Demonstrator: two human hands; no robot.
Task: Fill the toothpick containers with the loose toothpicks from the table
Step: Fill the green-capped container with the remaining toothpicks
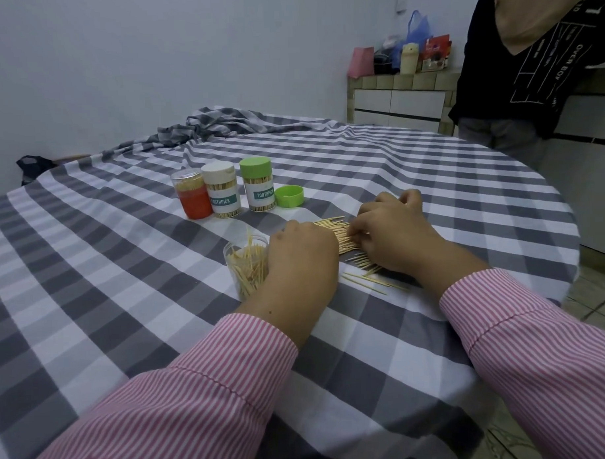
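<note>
A round tabletop (90,271) under a grey and white checked cloth carries everything. Near its middle, toward the near edge, stands an open clear container (244,265), part filled with toothpicks that stick up at mixed angles. The left hand (300,260) grips this container from its right side, fingers curled round the wall. Just to the right lies a heap of loose toothpicks (339,236), mostly side by side, with a few strays (368,280) scattered closer to the near edge. The right hand (393,231) rests on the heap with its fingers bent down onto the sticks; whether it pinches any cannot be told, since the fingertips are hidden.

Farther toward the far edge three closed containers stand in a row, touching or nearly so: a red one with a clear lid (191,193), a white-capped one (222,191) and a green-capped one (258,184), the last two labelled TOOTHPICK and full. A loose green cap (289,196) lies just right of the row.

Both arms wear pink striped sleeves (203,387). A second person in a dark printed top (528,56) stands beyond the tabletop's far right edge.
</note>
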